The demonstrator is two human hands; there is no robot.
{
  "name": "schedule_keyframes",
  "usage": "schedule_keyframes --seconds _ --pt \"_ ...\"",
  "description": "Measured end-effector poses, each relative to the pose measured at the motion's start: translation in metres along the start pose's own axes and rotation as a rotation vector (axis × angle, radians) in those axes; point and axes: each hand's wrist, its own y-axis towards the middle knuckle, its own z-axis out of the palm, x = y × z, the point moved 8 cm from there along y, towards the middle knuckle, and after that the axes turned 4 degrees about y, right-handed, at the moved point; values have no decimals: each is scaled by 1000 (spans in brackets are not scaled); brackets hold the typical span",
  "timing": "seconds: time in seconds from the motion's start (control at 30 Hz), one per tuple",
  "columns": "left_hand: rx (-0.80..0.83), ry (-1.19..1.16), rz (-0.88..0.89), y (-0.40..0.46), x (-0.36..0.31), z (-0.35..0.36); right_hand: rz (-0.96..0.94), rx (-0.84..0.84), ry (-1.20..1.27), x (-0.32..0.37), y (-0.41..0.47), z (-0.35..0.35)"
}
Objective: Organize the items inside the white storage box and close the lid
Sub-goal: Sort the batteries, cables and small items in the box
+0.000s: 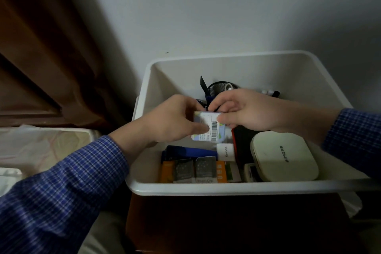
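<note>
Two hands meet over the middle of the white box [231,188] in the head view, and both of mine hold the same small carton [208,128], the one with a barcode label facing up. My left hand [173,119] comes in from the near left, thumb laid across the label and fingers curled behind the carton's left end. My right hand [245,109] reaches from the right, pinching the carton's right end between thumb and fingers. The carton hangs above the box floor, its long axis running roughly near to far and tilted toward me, with both hands about equally close to it.

Directly below and nearer me lie a blue bar [191,151], a white charger [225,151], and a row of packets [193,169] standing against the near wall. A rounded white case [284,156] fills the near right corner, and a black mesh cup [221,87] stands at the far side. I judge the free floor lies just under the carton, so it should go straight down. No lid is in sight.
</note>
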Motion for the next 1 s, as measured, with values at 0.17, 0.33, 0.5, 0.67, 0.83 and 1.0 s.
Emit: schedule_keyframes --seconds 0.17,0.33,0.5,0.67,0.83,1.0 --pt "-170 7 292 -9 -29 -8 94 92 237 -1 -15 -16" --pt "-239 119 571 -21 -64 2 127 242 271 -8 -33 -22" --pt "-99 94 434 -7 -64 19 168 223 434 -20 -38 -32" --pt "53 -370 192 8 -53 28 177 141 447 -30 -44 -45" --pt "19 -267 151 17 -39 30 167 141 -340 -34 -48 -59" --pt "-7 -288 19 21 -18 34 284 388 -835 -56 -57 -36"
